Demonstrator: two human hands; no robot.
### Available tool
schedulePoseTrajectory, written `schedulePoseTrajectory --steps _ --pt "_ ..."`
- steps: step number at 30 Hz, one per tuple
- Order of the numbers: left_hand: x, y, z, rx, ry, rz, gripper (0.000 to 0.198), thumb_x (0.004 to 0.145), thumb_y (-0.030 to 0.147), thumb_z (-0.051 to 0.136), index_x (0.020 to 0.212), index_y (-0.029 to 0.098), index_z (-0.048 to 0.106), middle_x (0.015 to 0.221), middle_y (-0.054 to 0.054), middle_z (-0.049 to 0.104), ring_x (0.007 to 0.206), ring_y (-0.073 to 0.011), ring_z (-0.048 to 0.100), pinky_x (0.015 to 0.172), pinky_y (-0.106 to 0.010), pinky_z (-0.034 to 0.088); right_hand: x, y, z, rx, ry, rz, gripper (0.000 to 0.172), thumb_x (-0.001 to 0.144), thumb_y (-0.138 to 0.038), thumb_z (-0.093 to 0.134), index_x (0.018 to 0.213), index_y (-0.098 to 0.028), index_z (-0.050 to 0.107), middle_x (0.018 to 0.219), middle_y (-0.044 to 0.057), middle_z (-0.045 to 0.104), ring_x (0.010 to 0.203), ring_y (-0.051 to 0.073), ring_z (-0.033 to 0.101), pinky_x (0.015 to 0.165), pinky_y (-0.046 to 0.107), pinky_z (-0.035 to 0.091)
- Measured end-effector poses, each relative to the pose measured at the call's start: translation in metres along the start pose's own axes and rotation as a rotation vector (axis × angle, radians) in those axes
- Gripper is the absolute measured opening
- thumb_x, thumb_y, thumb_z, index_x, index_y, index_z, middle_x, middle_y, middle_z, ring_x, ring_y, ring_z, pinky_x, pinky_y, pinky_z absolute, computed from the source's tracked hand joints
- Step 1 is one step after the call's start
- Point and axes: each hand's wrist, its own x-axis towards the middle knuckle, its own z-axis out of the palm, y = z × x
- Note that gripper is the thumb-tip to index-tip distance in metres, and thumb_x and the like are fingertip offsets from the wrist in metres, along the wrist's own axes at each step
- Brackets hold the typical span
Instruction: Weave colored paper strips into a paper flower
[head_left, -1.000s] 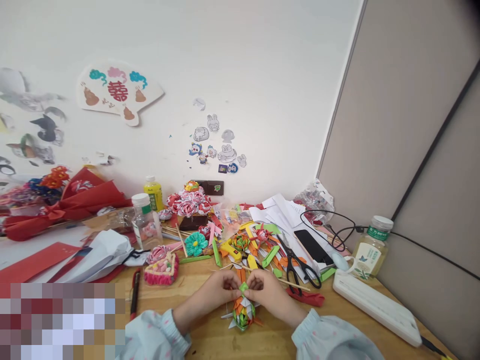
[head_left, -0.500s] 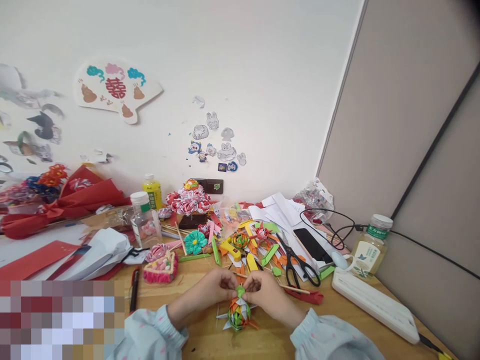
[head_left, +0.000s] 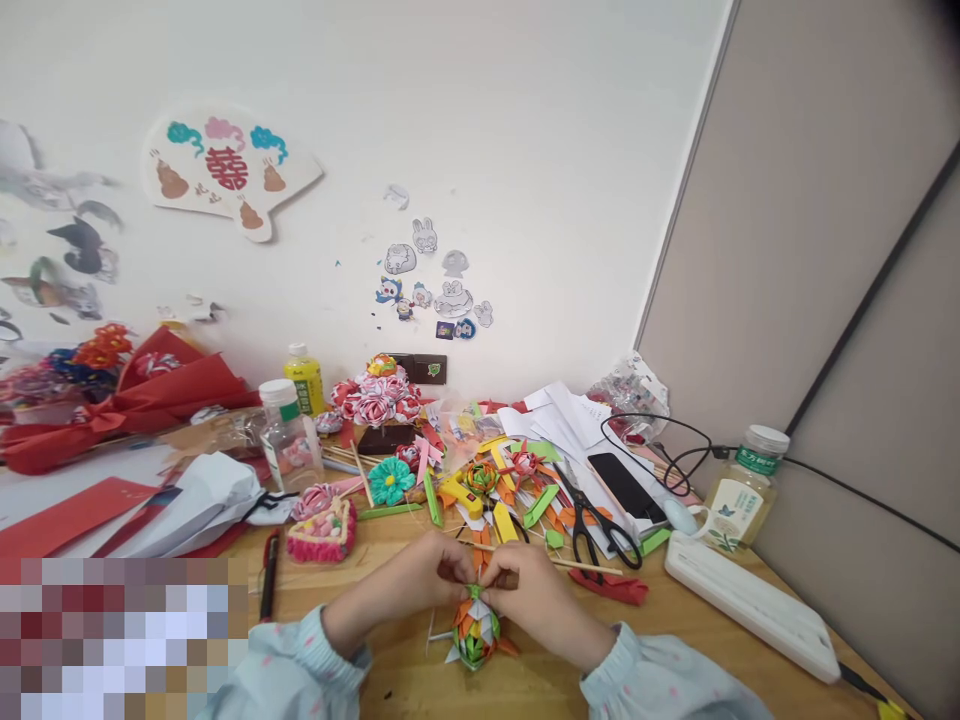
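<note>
A folded-paper ornament (head_left: 475,632) in green, orange and white hangs between my hands near the table's front. My left hand (head_left: 431,577) pinches its green top from the left, thumb and forefinger together. From the right, my right hand (head_left: 529,592) pinches the same green top, its fingers curled. The two sets of fingertips nearly meet above the ornament. Thin white and orange paper points stick out at its sides. Just behind my hands lie a thin wooden stick (head_left: 592,565) and orange paper strips (head_left: 482,545).
Black scissors (head_left: 589,525), a phone (head_left: 626,487) and a white power strip (head_left: 750,605) lie to the right, beside a bottle (head_left: 741,490). Paper flowers (head_left: 379,395), a yellow glue gun (head_left: 461,495) and a heart-shaped box (head_left: 322,532) stand behind. A black pen (head_left: 269,577) lies left.
The ornament hangs slightly lower and has turned a little. My fingers still pinch its top, with small shifts of the hands. The view has moved slightly.
</note>
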Motion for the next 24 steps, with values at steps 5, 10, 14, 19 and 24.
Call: schedulePoseTrajectory --steps 5,10,14,19,24 --pt "-0.001 -0.001 0.001 0.023 0.023 0.014 0.016 0.059 0.009 0.053 0.063 0.014 0.067 0.057 0.004 0.061 0.055 -0.0102 0.049 0.052 -0.019 0.036 0.000 0.006 0.001 0.047 -0.064 0.005 0.015 0.063 -0.003 0.058 0.067 -0.017 0.062 0.067 -0.002 0.058 0.064 0.013 0.054 0.057 0.019 0.039" --pt "0.001 -0.003 0.006 -0.023 0.046 0.005 0.011 0.059 0.010 0.053 0.055 0.014 0.062 0.051 0.006 0.055 0.052 -0.0095 0.046 0.050 -0.020 0.033 0.001 0.010 0.002 -0.043 -0.062 -0.041 0.021 0.060 0.001 0.053 0.067 -0.018 0.063 0.065 -0.003 0.058 0.061 0.012 0.052 0.055 0.019 0.036" --pt "-0.001 -0.002 0.003 -0.110 0.022 -0.049 0.006 0.062 0.016 0.058 0.063 0.014 0.063 0.057 0.004 0.060 0.056 -0.0120 0.054 0.053 -0.021 0.041 0.002 0.007 0.001 -0.007 -0.057 -0.013 0.020 0.062 -0.001 0.056 0.070 -0.017 0.065 0.064 -0.002 0.059 0.060 0.012 0.052 0.054 0.019 0.038" --pt "-0.004 -0.007 -0.003 -0.585 -0.027 -0.272 0.032 0.067 0.044 0.064 0.081 0.016 0.060 0.067 0.001 0.062 0.049 -0.0110 0.059 0.052 -0.025 0.049 0.001 -0.004 -0.004 -0.058 -0.024 -0.083 0.027 0.067 -0.002 0.061 0.085 -0.020 0.070 0.081 0.003 0.066 0.076 0.017 0.058 0.069 0.026 0.043" --pt "-0.003 -0.014 0.002 -0.746 -0.111 -0.257 0.033 0.059 0.039 0.075 0.075 0.014 0.059 0.063 0.001 0.062 0.050 -0.0104 0.059 0.051 -0.024 0.050 -0.001 -0.011 -0.008 -0.071 -0.010 -0.186 0.024 0.069 -0.002 0.064 0.078 -0.022 0.072 0.078 0.002 0.068 0.080 0.018 0.059 0.075 0.029 0.042"
